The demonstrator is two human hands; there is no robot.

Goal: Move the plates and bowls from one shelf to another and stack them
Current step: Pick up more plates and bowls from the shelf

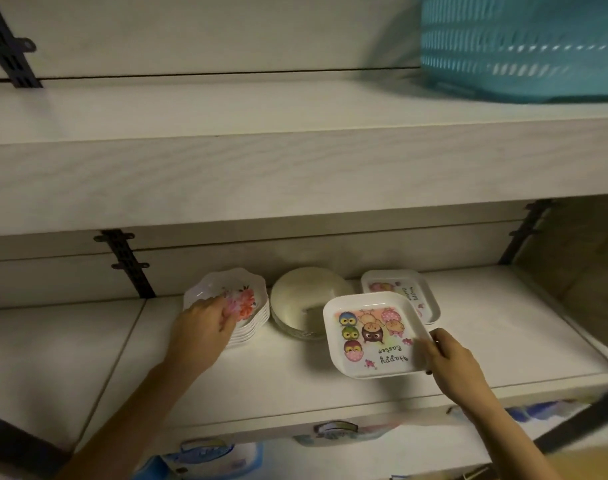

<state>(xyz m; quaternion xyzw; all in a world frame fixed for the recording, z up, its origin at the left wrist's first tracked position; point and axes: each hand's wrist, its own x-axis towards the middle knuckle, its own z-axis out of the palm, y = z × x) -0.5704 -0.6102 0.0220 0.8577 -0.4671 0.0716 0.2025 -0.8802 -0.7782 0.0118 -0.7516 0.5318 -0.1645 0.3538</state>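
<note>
On the lower shelf [295,379] stand three piles. At the left is a stack of scalloped white plates with a flower print [241,306]; my left hand [200,327] rests on its near rim, fingers on the top plate. In the middle sits a stack of plain cream round bowls [300,299]. Behind to the right lies a square white plate with a cartoon print [404,292]. My right hand [448,362] grips the near right corner of another square "Happy Easter" plate [375,336], tilted up and held in front of the bowls.
A wide white upper shelf [226,112] runs above, with a teal plastic basket [524,46] at its right end. Black wall brackets [129,261] stand behind the piles. A white tray edge [604,351] shows at far right. Packaged goods sit below the lower shelf.
</note>
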